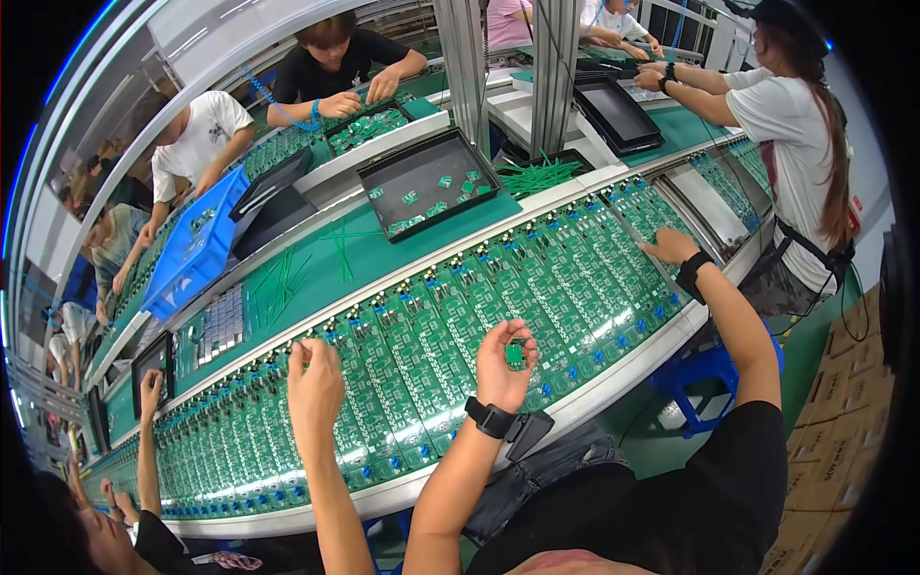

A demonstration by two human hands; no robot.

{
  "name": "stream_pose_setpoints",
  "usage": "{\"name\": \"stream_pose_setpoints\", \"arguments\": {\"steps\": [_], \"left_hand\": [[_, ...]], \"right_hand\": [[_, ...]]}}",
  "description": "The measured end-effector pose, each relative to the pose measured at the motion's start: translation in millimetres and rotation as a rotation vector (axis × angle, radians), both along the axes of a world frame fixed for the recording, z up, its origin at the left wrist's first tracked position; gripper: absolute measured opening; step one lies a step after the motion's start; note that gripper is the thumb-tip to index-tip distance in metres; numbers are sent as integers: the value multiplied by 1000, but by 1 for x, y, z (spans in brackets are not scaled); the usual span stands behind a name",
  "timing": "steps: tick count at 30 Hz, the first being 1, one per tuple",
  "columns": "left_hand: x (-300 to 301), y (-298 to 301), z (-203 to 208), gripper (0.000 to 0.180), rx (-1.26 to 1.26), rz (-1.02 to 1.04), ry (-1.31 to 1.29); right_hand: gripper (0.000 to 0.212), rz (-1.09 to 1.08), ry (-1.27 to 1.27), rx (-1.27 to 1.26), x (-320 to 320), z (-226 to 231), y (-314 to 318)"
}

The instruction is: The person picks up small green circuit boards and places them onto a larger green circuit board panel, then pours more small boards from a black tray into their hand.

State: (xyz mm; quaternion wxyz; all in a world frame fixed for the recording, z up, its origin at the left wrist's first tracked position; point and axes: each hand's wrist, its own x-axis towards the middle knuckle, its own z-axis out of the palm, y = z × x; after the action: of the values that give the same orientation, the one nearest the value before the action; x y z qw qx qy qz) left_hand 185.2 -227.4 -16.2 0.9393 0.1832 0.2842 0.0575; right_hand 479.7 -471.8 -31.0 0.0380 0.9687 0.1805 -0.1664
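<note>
My left hand [502, 362], with a black band at the wrist, is turned palm up above the row of green circuit board panels [422, 383]. Its fingers curl around a small green circuit board [516, 357] lying in the palm. Farther right, my right hand [674, 246], also banded, reaches over the last panels of the row. Its fingers are drawn together at a panel's upper part; anything between the fingertips is too small to make out. Black, gold and blue parts line the panels' far ends, and blue round parts sit along the near ends.
A neighbour's hand [314, 369] is raised over the panels on my left. Beyond the line stand a black tray [431, 177] with small boards, green strips [541, 177] and a blue bin [196, 244]. Metal posts [554, 86] rise behind. A co-worker [791, 134] stands at the right.
</note>
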Motion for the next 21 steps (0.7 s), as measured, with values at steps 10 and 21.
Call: {"name": "stream_pose_setpoints", "arguments": {"steps": [10, 21], "left_hand": [[1, -1, -3, 21, 5, -4, -2], [1, -5, 1, 21, 3, -23, 13]], "right_hand": [[52, 153, -146, -98, 2, -17, -9], [52, 45, -148, -37, 9, -17, -19]]}}
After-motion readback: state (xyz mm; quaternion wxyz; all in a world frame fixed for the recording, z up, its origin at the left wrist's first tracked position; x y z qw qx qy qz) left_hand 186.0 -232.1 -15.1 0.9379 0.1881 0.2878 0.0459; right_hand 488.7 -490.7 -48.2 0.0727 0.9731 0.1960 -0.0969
